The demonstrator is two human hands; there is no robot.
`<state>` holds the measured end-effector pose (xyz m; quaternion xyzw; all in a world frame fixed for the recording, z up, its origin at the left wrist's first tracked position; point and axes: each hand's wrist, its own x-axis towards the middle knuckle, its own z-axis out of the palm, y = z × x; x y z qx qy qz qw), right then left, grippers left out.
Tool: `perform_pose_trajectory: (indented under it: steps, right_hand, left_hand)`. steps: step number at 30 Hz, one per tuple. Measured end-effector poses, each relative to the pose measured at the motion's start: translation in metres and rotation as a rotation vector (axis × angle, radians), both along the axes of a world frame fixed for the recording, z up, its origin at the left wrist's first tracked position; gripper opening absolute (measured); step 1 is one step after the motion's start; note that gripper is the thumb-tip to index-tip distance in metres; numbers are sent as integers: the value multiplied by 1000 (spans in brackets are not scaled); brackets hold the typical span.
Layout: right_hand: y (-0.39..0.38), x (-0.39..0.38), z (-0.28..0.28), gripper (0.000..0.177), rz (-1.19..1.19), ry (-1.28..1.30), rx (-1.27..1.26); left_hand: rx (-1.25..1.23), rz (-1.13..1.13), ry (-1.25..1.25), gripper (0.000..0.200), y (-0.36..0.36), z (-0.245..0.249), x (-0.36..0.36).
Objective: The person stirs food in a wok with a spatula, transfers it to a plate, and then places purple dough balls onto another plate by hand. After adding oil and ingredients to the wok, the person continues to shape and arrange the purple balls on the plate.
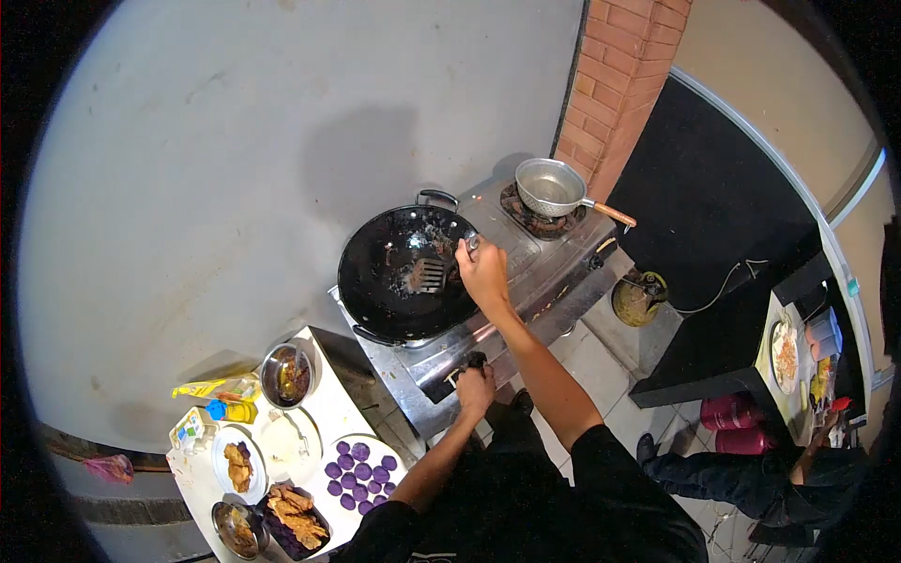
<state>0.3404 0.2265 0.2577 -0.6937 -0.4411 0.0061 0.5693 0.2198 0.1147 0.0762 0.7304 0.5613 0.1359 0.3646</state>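
My right hand (484, 272) is closed around the handle of a slotted spatula (432, 276), whose metal head rests inside a black wok (380, 298). Dark bits and a little shiny residue lie on the wok's bottom. The wok sits on the left burner of a steel gas stove (488, 211). At the stove's front, my left hand (476, 388) has its fingers closed at a black control knob (477, 360).
A silver saucepan (551, 190) stands on the right burner, handle pointing right. On the left, a white table (330, 413) bears purple balls (360, 475), fried food (296, 514) and a metal bowl (286, 375). A gas cylinder (640, 298) and another person (751, 483) are at right.
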Motion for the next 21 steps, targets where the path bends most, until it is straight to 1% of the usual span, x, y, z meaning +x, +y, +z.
perform_pose_trajectory:
  steps: [5,11,17,20,21]
  right_hand:
    - [3,-1,-6,28,25,24,1]
    - [0,0,5,27,11,0,-25]
    - [0,5,14,25,-19,-43,10]
    - [3,4,12,26,-6,-132,1]
    - [3,3,11,25,21,-115,-42]
  left_hand:
    - [20,-1,13,41,-1,7,-1]
    - [29,-20,-29,40,1,0,-1]
    - [26,-19,-20,41,1,0,-1]
    - [22,-20,-7,42,0,-3,-1]
    - [21,-19,0,43,0,-2,-1]
